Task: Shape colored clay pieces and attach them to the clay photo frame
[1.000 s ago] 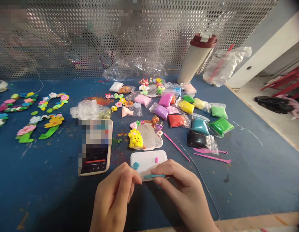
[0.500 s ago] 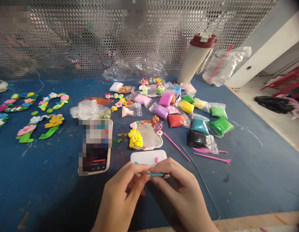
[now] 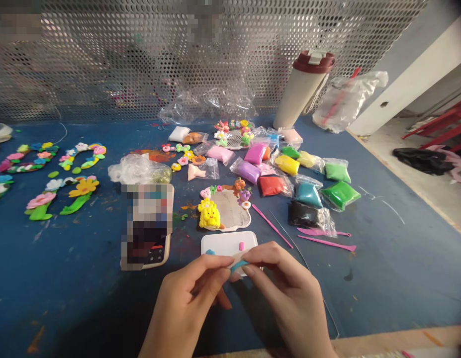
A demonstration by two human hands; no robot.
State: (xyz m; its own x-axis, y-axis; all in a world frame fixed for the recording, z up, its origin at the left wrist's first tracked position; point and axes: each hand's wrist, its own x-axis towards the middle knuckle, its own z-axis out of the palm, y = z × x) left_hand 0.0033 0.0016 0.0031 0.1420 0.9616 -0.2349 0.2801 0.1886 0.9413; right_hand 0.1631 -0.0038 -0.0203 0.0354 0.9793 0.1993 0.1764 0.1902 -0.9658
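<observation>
My left hand (image 3: pixel 189 308) and my right hand (image 3: pixel 286 298) meet over the near edge of a small white tray (image 3: pixel 225 244), fingertips pinched together. Between them they hold a thin teal strip of clay (image 3: pixel 238 265), bent between the fingers. A small blue clay bit (image 3: pixel 210 252) and a pink bit (image 3: pixel 241 246) lie on the tray. Just beyond stands a clay-decorated mirror frame (image 3: pixel 226 206) with a yellow figure (image 3: pixel 209 216).
A phone (image 3: pixel 147 226) lies left of the tray. Bags of coloured clay (image 3: pixel 308 191), pink modelling tools (image 3: pixel 323 238) and a wire lie to the right. Clay flower pieces (image 3: pixel 62 191) sit far left. A tumbler (image 3: pixel 303 89) stands by the perforated metal screen.
My left hand moved right to meet the right hand and pinched the teal strip. The strip, straight before, is now bent shorter between both hands' fingertips.
</observation>
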